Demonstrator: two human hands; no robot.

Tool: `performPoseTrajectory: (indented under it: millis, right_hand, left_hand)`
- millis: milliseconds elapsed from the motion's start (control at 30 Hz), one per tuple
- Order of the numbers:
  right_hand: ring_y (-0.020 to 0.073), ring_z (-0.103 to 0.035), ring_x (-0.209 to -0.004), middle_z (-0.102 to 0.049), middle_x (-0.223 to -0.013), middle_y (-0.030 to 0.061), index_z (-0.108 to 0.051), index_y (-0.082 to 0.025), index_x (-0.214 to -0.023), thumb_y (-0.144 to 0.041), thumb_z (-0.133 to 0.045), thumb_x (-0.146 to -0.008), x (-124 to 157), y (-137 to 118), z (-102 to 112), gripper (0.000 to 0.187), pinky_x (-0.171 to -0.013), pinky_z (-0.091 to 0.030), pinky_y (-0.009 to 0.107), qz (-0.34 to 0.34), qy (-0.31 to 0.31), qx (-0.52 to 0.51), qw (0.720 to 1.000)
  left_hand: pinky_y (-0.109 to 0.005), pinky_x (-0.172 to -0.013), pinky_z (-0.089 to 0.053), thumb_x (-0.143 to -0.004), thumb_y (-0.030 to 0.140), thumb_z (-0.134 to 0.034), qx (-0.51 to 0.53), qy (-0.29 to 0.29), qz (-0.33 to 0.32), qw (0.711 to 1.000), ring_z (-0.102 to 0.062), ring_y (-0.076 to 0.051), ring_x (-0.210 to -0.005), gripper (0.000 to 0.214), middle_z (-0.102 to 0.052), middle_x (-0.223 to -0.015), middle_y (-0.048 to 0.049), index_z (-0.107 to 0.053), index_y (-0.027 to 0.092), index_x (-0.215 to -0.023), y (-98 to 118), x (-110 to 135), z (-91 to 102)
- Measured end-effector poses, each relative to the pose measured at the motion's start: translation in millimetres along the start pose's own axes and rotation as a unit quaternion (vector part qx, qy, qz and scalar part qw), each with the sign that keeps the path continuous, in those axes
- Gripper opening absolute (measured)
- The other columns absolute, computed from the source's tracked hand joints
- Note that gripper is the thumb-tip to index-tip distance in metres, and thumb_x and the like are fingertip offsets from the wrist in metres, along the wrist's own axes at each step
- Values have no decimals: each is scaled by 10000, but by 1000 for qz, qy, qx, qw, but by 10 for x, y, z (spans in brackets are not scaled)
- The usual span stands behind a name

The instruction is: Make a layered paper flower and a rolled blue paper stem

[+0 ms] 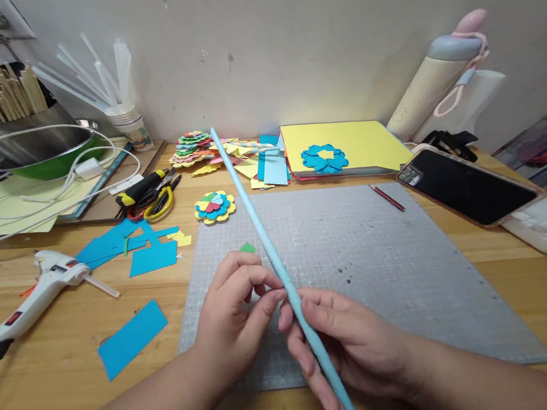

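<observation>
A long, thin light-blue rolled paper tube (pixel 259 227) slants from the upper left to the lower right above the cutting mat. My right hand (pixel 356 338) holds its lower part, thumb on top and fingers curled beneath. At the tube's left side, my left hand (pixel 239 304) pinches its edge near the middle with thumb and index finger. Beyond the hands lies a layered paper flower (pixel 214 206) in yellow, blue, red and green. A small green paper scrap (pixel 247 247) shows just past my left fingers.
Under the hands is a grey cutting mat (pixel 360 254) with a dark red pen (pixel 387 197). A glue gun (pixel 47 288), blue paper pieces (pixel 134 339) and scissors (pixel 160 203) lie left. Yellow paper (pixel 345 138) bears a blue paper flower (pixel 324 158). A phone (pixel 470 184) leans at right.
</observation>
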State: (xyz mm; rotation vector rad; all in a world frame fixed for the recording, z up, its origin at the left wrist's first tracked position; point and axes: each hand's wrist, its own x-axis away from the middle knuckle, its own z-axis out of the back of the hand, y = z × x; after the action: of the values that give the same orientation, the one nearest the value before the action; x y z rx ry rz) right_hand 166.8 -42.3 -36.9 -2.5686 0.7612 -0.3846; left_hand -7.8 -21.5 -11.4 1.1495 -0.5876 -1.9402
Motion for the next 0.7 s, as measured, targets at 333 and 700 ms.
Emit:
performPoseTrajectory:
  millis: [333,700]
  right_hand:
    - [134,-677,-478,-666,-702,-10,-530,-167,-994,-432,-479,-967,-6,3,-5,272,-403,-549,204,-19,-11,-28,999]
    - [50,-474,-347,-594,-663,-42,-570,-183,-1046,-433,-424,-981,20,-126,-3,297,-334,-409,148,-18,-10,-24,1000]
  left_hand:
    - [-236,-744,-440,-907,44,-448,-41,-40,-8,998,-504,-117,-840,170,-500,-906,-6,-484,205,-867,-24,35,0]
    - [-302,-758,-453,-935,144,-438,49,-6,78,996,-542,-160,-844,142,-542,-867,-26,-496,212,-826,-63,14,-22]
